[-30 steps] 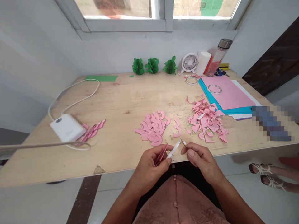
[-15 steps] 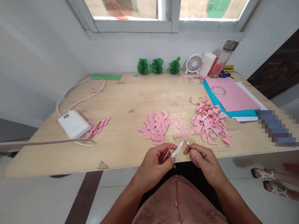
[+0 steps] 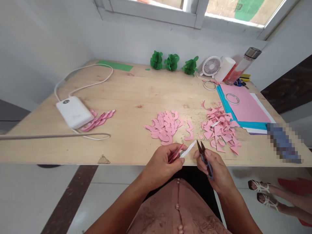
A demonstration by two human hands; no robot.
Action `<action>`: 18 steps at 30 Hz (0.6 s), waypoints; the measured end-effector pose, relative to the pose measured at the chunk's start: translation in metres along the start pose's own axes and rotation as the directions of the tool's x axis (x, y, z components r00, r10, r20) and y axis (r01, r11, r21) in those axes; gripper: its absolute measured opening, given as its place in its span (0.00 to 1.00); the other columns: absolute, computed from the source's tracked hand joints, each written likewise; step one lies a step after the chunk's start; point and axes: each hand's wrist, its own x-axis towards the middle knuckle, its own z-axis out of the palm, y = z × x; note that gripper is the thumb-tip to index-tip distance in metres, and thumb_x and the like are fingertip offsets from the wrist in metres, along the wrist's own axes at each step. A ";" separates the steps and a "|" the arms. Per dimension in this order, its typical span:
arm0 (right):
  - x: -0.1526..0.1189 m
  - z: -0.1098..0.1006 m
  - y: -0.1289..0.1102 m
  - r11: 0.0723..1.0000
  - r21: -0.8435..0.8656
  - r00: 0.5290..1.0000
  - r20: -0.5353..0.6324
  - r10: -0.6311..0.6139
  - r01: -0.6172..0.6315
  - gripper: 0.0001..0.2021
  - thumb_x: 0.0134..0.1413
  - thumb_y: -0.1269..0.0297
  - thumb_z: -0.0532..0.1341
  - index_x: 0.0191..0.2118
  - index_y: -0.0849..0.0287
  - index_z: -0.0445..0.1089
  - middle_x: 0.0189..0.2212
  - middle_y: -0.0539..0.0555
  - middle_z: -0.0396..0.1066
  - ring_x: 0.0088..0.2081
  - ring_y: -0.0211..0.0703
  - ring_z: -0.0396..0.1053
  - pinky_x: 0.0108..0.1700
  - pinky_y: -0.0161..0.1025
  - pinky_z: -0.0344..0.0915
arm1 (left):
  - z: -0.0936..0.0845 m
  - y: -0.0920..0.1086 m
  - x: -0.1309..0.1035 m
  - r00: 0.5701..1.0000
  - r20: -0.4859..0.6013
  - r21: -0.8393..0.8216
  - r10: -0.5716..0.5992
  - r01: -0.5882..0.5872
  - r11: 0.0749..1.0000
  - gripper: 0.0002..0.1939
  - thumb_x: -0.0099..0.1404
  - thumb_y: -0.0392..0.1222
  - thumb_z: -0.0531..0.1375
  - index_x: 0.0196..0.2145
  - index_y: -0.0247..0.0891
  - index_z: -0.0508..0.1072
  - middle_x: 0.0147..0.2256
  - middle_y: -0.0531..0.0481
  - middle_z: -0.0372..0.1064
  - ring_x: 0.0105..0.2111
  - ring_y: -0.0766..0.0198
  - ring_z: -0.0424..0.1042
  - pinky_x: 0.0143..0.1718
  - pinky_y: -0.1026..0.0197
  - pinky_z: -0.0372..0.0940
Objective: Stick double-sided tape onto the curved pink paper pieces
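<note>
White describes the one narrow strip (image 3: 188,149) held above the front edge of the table (image 3: 131,136), pinched between thumb and fingers of the left hand (image 3: 165,162). That hand also grips folded pink paper (image 3: 175,153), whose layers cannot be counted. One pair of dark snips (image 3: 201,150) is clasped in the right hand (image 3: 215,167), its two blades slightly parted at the tips near the strip's free end.

Just beyond lie one pile of curved pink cutouts (image 3: 162,128), overlapping too much to count, and beside it a loose wavy piece (image 3: 189,134). One heap of pink scraps (image 3: 218,133) spreads farther right. Behind that, a pink sheet (image 3: 251,109) covers part of some blue sheets (image 3: 225,97); one tape ring (image 3: 231,103) rests on the pink, a second on the wood.

Along the wall stand three green paper ornaments (image 3: 172,62), one small fan (image 3: 211,66), one white roll (image 3: 225,69) and one bottle (image 3: 241,68). At left, one white box (image 3: 74,112) sits against pink strips (image 3: 99,121), a pale cable (image 3: 48,136) crossing before it. Pixelation hides something at right.
</note>
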 end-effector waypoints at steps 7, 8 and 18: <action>0.001 0.002 -0.001 0.999 -0.032 1.000 0.021 0.003 -0.002 0.20 0.57 0.47 0.54 0.31 0.62 0.69 0.14 0.44 0.52 0.17 0.33 0.46 0.22 0.35 0.42 | -0.003 -0.004 0.001 1.000 -0.002 0.029 0.020 -0.020 0.999 0.15 0.57 0.36 0.55 0.40 0.33 0.75 0.22 0.56 0.54 0.22 0.71 0.52 0.22 0.67 0.48; 0.001 0.002 -0.001 0.999 -0.036 1.000 0.021 0.000 0.001 0.20 0.57 0.47 0.54 0.31 0.62 0.69 0.14 0.44 0.52 0.17 0.33 0.46 0.22 0.35 0.42 | -0.003 -0.004 0.001 1.000 0.000 0.032 0.020 -0.020 0.999 0.15 0.56 0.36 0.55 0.40 0.33 0.75 0.22 0.56 0.54 0.22 0.71 0.53 0.23 0.67 0.49; 0.002 0.002 -0.002 1.000 -0.028 1.000 0.025 -0.006 0.007 0.18 0.57 0.49 0.54 0.31 0.61 0.67 0.14 0.44 0.52 0.17 0.33 0.46 0.22 0.36 0.41 | -0.001 -0.001 0.000 1.000 0.010 0.056 0.005 -0.006 0.998 0.13 0.57 0.38 0.55 0.38 0.33 0.74 0.22 0.56 0.55 0.22 0.70 0.53 0.23 0.66 0.48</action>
